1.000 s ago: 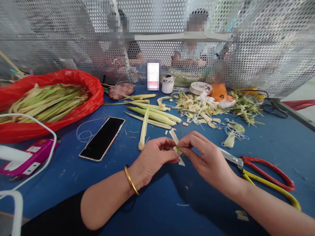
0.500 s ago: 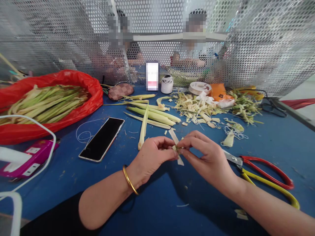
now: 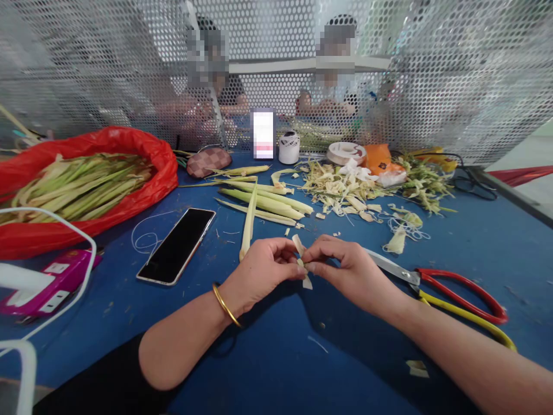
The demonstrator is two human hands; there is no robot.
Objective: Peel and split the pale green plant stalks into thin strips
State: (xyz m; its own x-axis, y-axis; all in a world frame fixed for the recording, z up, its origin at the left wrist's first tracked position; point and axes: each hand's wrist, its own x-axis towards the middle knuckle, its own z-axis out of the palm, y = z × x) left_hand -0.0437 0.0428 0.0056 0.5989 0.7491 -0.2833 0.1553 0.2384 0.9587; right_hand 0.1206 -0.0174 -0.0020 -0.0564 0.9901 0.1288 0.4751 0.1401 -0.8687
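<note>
My left hand (image 3: pixel 270 262), with a gold bangle on its wrist, pinches a pale strip of plant leaf (image 3: pixel 298 245) between thumb and fingers. Against it, my right hand (image 3: pixel 339 262) closes its fingertips on the same strip. The strip's ends stick out above and below the fingers, and its middle is hidden. Beyond my hands lie several green-white leaf pieces (image 3: pixel 268 202), one pointing down toward my left wrist. Scissors (image 3: pixel 415 276) with one red and one yellow handle rest beside my right hand, the blades partly behind it.
A red bag (image 3: pixel 164 155) full of long leaves stands left, near a purple power strip (image 3: pixel 56 288) and a black-screened phone (image 3: pixel 177 248). Leaf scraps (image 3: pixel 332 187), a tape roll (image 3: pixel 345 153) and a thread spool (image 3: pixel 288 148) sit at the back. Two people are behind the perforated screen (image 3: pixel 276 34).
Both hands have shifted slightly left in view, still together on the leaf strip. My right hand's fingers have curled in more, and the strip's upper end now stands closer to the left fingers.
</note>
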